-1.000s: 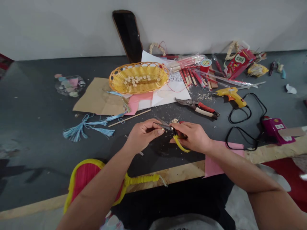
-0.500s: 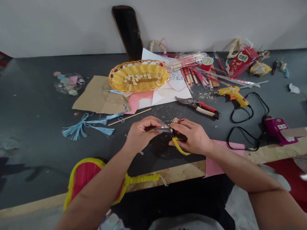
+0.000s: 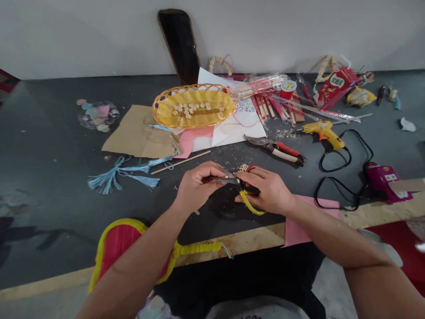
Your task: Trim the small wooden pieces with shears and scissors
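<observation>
My right hand [image 3: 270,190] grips a pair of scissors [image 3: 249,204] with a yellow handle loop and a reddish one. Their dark blades point left, towards my left hand [image 3: 199,188]. That hand is closed in a pinch by the blades; something small and pale shows at the fingertips, too small to name. Just beyond the scissors lies a small heap of pale bits [image 3: 243,168]. A thin wooden stick [image 3: 181,162] and blue tassels [image 3: 114,177] rest to the left of my hands.
Further back stands a yellow basket [image 3: 194,122] holding pale clusters. Pruning shears [image 3: 275,148], a yellow glue gun [image 3: 323,130] and its black cord lie to the right. A red fan-like piece with yellow trim [image 3: 121,239] lies under my left forearm. A phone [image 3: 179,44] leans on the wall.
The whole view has shifted very slightly. Both hands and the scissors keep nearly the same position, with the blades still by the left fingertips.
</observation>
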`<state>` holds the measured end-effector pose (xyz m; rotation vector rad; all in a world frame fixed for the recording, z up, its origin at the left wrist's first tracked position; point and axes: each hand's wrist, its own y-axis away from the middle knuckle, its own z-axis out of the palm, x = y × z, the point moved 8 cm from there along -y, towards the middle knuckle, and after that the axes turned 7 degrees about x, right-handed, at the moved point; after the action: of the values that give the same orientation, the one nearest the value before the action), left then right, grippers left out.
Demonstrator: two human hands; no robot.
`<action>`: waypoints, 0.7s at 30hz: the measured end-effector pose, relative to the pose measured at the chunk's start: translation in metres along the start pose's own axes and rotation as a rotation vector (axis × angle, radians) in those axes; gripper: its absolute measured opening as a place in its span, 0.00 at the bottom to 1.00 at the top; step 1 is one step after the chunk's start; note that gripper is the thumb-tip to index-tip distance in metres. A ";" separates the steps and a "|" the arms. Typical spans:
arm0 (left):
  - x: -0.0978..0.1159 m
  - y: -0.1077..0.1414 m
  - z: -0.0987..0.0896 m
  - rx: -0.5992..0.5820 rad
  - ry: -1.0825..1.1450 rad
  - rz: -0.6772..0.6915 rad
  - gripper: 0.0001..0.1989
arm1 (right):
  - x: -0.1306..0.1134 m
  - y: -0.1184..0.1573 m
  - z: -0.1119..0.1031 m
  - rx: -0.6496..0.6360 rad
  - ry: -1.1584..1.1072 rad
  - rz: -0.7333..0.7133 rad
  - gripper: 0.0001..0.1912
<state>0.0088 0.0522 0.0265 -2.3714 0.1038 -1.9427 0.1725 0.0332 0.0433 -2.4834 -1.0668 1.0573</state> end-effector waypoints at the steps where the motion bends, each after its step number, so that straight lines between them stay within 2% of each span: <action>1: 0.001 0.000 0.000 0.000 -0.010 0.006 0.02 | 0.000 0.000 0.000 0.003 0.006 -0.006 0.24; 11: -0.002 0.000 -0.001 0.000 -0.074 0.004 0.07 | 0.008 0.008 0.007 -0.057 0.102 0.037 0.21; 15: 0.001 0.001 0.000 -0.025 -0.139 0.029 0.07 | 0.025 0.003 -0.012 0.076 0.032 0.165 0.20; 18: 0.005 0.000 0.001 -0.027 -0.304 0.136 0.06 | 0.043 0.000 -0.036 0.202 0.093 0.261 0.18; 21: 0.002 -0.001 0.009 -0.078 -0.459 0.240 0.04 | 0.057 -0.001 -0.042 0.193 0.114 0.314 0.19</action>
<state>0.0177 0.0528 0.0269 -2.6401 0.4170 -1.2809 0.2287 0.0764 0.0437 -2.5668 -0.5252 1.0283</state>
